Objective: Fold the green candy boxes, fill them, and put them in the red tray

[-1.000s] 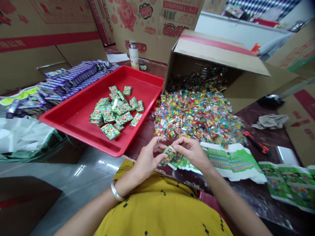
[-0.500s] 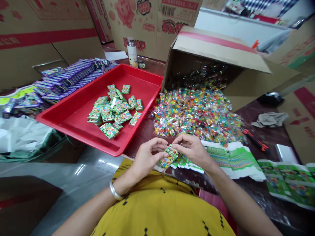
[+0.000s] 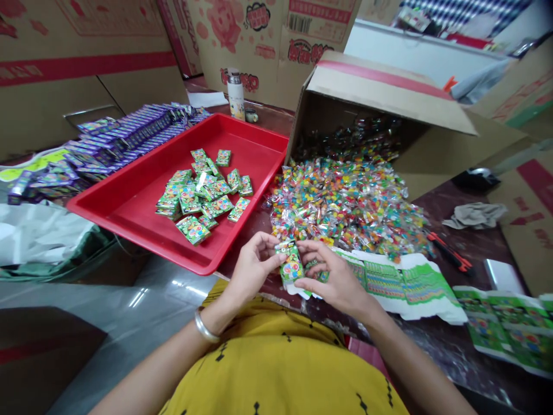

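Observation:
Both hands grip one small green printed box [image 3: 292, 266] near the table's front edge. My left hand [image 3: 251, 271] pinches its left side, and my right hand [image 3: 334, 278] holds its right side with fingers curled. The box stands nearly upright with its top end pointing away from me. Just behind it lies a heap of colourful candy packets [image 3: 345, 202] spilling from a tipped cardboard carton [image 3: 389, 95]. To the left, a red tray [image 3: 129, 202] holds a pile of filled green boxes [image 3: 203, 193]. Flat green box blanks [image 3: 406, 279] lie fanned out under and right of my right hand.
Purple boxes [image 3: 112, 141] are stacked behind the tray at left. A small bottle [image 3: 235, 95] stands at the back. An orange-handled cutter [image 3: 449, 251], a grey cloth [image 3: 473, 214] and a tape roll [image 3: 477, 176] lie at the right. Large cartons wall in the table.
The green box has turned from lying slanted between my hands to standing nearly upright. Both hands shifted slightly around it and my right hand now sits lower.

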Available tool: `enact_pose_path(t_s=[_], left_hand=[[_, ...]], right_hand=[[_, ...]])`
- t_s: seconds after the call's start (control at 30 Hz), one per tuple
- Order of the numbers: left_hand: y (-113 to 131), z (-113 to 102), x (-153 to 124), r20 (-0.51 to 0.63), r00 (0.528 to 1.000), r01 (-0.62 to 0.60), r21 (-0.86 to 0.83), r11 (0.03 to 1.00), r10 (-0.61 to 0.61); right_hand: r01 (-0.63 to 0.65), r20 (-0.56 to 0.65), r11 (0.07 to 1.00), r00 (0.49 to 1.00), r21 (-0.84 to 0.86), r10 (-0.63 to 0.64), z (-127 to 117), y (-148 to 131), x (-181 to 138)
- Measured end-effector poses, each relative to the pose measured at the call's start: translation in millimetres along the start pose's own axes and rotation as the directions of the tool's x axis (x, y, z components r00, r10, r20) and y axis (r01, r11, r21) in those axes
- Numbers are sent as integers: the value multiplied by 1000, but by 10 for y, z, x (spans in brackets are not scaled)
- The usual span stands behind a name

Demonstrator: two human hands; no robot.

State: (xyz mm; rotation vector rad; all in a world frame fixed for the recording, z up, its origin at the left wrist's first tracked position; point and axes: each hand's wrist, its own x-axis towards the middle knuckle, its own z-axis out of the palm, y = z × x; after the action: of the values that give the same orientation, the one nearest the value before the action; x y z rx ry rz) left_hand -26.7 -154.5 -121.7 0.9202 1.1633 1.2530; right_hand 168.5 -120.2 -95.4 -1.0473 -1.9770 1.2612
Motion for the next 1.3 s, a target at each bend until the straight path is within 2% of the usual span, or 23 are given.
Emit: enact_pose_path(t_s=[0.07, 0.2, 0.23, 0.3, 0.33, 0.37, 0.43, 0.5, 0.6, 0.7, 0.77, 0.83, 0.97, 1.03, 1.17, 1.23, 1.3], left_hand=[[-61, -7, -17, 51, 998, 46, 29, 999, -47], [-72, -31, -110, 243, 966, 24, 234, 972, -82], [-55, -45, -125, 261, 962, 7, 281, 960, -83], [-25, -86, -134, 254, 962, 17, 323, 946, -104], [-17, -111, -129, 235, 962, 61, 303, 951, -137], [-17, -136, -120, 216, 960, 120, 258, 959, -179], [-34, -183, -98, 173, 952, 236, 120, 964, -255], [-60, -217, -82, 113, 950, 294, -10, 956, -291], [-82, -239, -71, 72, 952, 306, -138, 942, -298], [-91, -234, -49, 97, 946, 323, -240, 915, -309], [-112, -225, -23, 57, 948, 316, -272, 909, -312], [-147, -214, 5, -1, 952, 294, -265, 918, -306], [-214, -200, 37, -35, 972, 224, -180, 958, -234], [-229, -198, 42, -38, 988, 145, -96, 985, -149], [-218, -158, 49, 28, 999, 42, 102, 994, -45], [-191, -107, 53, 49, 998, 19, 151, 988, -26], [-152, -48, 53, 58, 998, 0, 154, 988, -9]], right_hand=[[-22, 15, 1000, 1000, 15, 22, 21, 51, 22], [-82, 208, 996, 976, 45, 71, -56, 161, 191], [-60, 176, 998, 982, -16, 62, -98, 194, 264], [-5, -21, 967, 1000, -254, -1, -177, 272, 438], [4, -108, 918, 993, -396, -51, -205, 314, 528], [12, -137, 855, 986, -518, -97, -219, 358, 616], [63, -63, 726, 987, -685, -145, -209, 436, 767], [121, 28, 634, 987, -764, -155, -166, 493, 873], [124, 30, 579, 985, -806, -170, -134, 536, 949], [118, -15, 624, 979, -772, -203, -201, 568, 954], [122, -25, 693, 980, -711, -198, -271, 600, 928], [121, -10, 755, 986, -644, -167, -324, 634, 880], [101, -15, 796, 990, -597, -137, -360, 642, 750], [79, -100, 839, 983, -538, -156, -364, 578, 691], [51, -339, 964, 930, -262, -142, -327, 303, 599], [74, -390, 980, 910, -185, -142, -268, 141, 558], [113, -377, 968, 905, -226, -194, -200, 12, 523]])
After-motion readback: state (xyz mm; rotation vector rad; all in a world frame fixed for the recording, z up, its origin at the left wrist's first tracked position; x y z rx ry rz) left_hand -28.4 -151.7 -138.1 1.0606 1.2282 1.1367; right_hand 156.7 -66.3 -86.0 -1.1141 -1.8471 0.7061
